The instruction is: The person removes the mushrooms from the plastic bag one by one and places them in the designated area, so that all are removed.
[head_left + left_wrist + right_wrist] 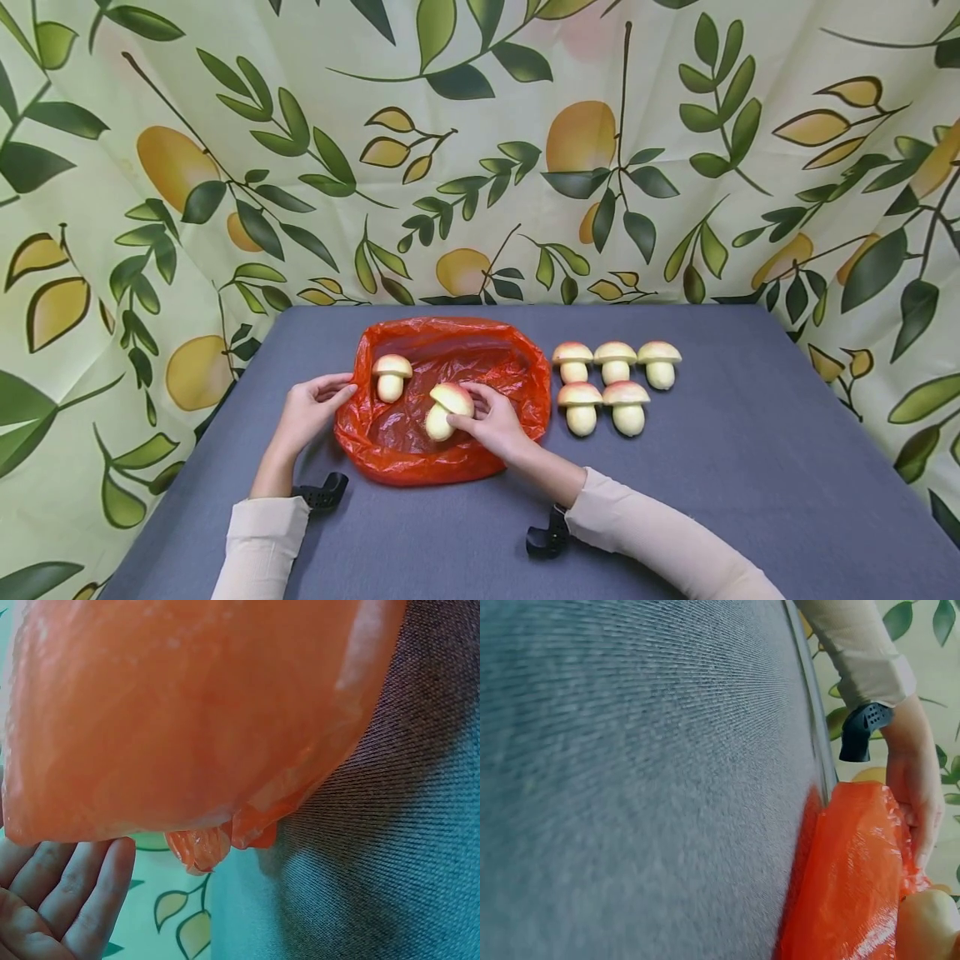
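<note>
A red plastic bag point(442, 471) lies on the table with its mouth spread wide. My left hand point(311, 412) holds the bag's left rim; in the left wrist view, the orange-looking bag side point(195, 712) covers some fingertips of that hand point(64, 900). With thumb and fingers, my right hand point(497, 423) grips a tilted toy mushroom point(442, 412) over the bag's opening. Another mushroom point(390, 379) lies inside the bag at the left. In the right wrist view, part of a pale mushroom point(928, 926) shows beside the bag point(855, 877).
Right of the bag, several mushrooms lie in two rows, among them one at the far end point(660, 365) and one in front point(627, 408). The grey table point(720, 500) meets a leaf-patterned curtain point(480, 167) at its back edge. Black wrist mounts point(549, 533) stick out from both wrists.
</note>
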Demonstrator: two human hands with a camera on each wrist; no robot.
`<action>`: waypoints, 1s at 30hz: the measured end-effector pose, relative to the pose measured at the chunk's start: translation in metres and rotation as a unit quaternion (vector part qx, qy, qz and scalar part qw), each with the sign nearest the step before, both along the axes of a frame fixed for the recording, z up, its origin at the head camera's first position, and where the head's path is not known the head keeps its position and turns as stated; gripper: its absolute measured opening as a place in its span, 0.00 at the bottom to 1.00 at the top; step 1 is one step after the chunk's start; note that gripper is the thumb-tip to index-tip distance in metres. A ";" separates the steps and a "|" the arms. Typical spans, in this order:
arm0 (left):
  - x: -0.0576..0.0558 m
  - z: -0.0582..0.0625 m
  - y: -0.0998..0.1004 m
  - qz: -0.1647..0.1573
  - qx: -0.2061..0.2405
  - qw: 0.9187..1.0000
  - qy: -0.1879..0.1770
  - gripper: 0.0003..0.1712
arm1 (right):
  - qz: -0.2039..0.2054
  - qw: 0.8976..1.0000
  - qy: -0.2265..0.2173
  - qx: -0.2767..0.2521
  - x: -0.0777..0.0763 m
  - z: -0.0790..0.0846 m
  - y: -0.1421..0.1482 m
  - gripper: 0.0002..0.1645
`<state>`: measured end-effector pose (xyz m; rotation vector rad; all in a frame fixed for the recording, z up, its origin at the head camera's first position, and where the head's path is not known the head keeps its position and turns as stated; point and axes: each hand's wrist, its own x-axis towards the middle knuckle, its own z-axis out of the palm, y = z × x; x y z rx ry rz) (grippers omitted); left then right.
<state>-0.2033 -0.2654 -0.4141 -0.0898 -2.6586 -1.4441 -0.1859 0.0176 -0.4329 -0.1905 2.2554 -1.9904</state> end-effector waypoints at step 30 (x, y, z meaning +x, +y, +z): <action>0.001 -0.001 -0.004 0.003 -0.012 1.000 -0.007 0.21 | 0.008 1.000 0.006 0.002 0.000 0.029 0.055 0.33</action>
